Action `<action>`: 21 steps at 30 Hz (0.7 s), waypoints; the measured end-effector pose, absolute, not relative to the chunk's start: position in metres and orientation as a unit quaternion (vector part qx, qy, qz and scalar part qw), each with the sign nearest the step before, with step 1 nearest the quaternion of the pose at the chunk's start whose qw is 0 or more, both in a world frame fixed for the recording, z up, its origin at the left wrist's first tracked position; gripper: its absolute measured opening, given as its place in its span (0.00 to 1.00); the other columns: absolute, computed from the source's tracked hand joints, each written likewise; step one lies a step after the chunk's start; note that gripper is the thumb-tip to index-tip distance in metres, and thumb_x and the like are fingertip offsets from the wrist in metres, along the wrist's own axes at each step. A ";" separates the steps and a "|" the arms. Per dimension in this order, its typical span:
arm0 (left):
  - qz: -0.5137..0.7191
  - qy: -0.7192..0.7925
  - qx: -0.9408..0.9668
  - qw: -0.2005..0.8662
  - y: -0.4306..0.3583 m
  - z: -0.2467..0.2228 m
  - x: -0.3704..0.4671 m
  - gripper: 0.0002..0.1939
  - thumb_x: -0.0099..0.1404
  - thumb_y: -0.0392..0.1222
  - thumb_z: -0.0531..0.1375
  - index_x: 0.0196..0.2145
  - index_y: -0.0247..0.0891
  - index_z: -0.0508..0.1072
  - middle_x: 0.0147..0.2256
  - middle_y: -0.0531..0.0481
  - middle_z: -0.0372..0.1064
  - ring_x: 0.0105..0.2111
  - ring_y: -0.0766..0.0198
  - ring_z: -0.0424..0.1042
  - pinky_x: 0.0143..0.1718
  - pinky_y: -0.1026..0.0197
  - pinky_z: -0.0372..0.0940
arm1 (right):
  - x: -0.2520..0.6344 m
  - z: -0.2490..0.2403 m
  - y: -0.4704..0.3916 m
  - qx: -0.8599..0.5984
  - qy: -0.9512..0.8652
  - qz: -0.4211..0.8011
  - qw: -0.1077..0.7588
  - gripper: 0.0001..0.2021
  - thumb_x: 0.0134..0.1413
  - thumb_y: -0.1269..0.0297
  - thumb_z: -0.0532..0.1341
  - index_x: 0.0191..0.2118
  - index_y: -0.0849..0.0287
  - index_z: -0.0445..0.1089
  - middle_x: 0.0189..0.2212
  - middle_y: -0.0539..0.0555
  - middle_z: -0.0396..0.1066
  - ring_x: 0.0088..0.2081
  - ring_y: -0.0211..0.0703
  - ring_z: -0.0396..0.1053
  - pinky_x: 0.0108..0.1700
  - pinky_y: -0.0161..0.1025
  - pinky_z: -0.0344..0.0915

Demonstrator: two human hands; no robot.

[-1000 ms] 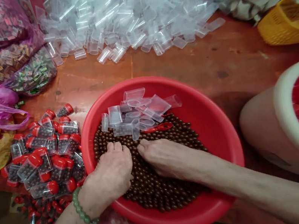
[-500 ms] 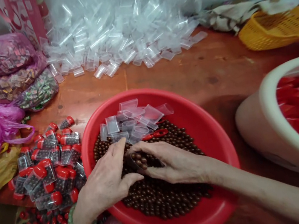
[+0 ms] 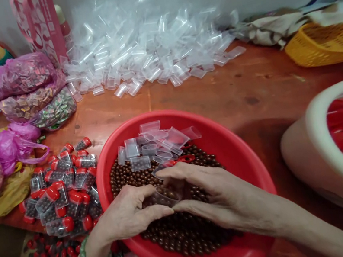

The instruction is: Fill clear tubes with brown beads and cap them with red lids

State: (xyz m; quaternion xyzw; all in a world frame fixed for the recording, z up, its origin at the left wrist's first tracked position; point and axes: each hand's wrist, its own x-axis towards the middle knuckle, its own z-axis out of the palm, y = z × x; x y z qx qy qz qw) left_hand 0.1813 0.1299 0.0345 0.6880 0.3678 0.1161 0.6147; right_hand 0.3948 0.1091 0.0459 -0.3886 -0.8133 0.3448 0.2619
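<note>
Over a red basin (image 3: 249,163) of small brown balls (image 3: 190,239), my left hand (image 3: 131,212) grips a clear plastic container (image 3: 166,197) between thumb and fingers. The container lies tilted, its mouth toward the right, with some brown balls inside. My right hand (image 3: 222,194) curves around that mouth, thumb and fingers apart, the thumb tip at the rim. Whether balls sit in its palm is hidden. Loose clear containers (image 3: 131,147) lie on the balls at the basin's back, with a red plastic piece (image 3: 185,158) partly under the right hand.
Filled containers with red caps (image 3: 65,181) are heaped left of the basin. Bags of small packets (image 3: 25,78) lie beyond them. A large pile of clear containers (image 3: 152,52) is against the wall. To the right stand a white bucket of red pieces (image 3: 299,124) and a yellow basket (image 3: 316,49).
My right hand has opened wider and drawn back slightly right from the container's mouth. My left hand has shifted lower with the container. The whole view has moved a little.
</note>
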 end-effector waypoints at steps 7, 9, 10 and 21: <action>0.071 0.371 0.685 0.623 0.135 0.033 0.178 0.11 0.63 0.45 0.60 0.32 0.33 0.73 0.25 0.57 0.62 0.26 0.70 0.59 0.28 0.68 0.55 | 0.390 0.047 0.112 -0.356 -0.844 0.339 0.214 0.05 0.60 0.74 0.55 0.38 0.57 0.65 0.33 0.52 0.68 0.32 0.38 0.67 0.33 0.34 0.67; 0.073 0.380 0.688 0.615 0.136 0.032 0.179 0.11 0.62 0.46 0.61 0.30 0.34 0.73 0.25 0.57 0.63 0.27 0.69 0.60 0.29 0.68 0.56 | 0.387 0.044 0.107 -0.367 -0.850 0.316 0.206 0.05 0.60 0.74 0.54 0.36 0.58 0.64 0.31 0.51 0.66 0.30 0.37 0.66 0.31 0.33 0.65; 0.079 0.379 0.692 0.609 0.136 0.032 0.179 0.11 0.62 0.45 0.61 0.29 0.34 0.74 0.26 0.55 0.65 0.28 0.68 0.62 0.31 0.67 0.57 | 0.386 0.041 0.104 -0.371 -0.854 0.303 0.202 0.05 0.60 0.74 0.54 0.35 0.58 0.63 0.30 0.51 0.66 0.29 0.37 0.65 0.30 0.33 0.64; 0.125 0.421 0.674 0.594 0.139 0.027 0.180 0.08 0.60 0.41 0.63 0.36 0.36 0.77 0.36 0.49 0.73 0.37 0.62 0.70 0.41 0.63 0.63 | 0.423 0.037 0.100 -0.469 -0.830 0.291 0.079 0.07 0.63 0.67 0.56 0.32 0.57 0.63 0.29 0.49 0.67 0.31 0.37 0.68 0.33 0.34 0.64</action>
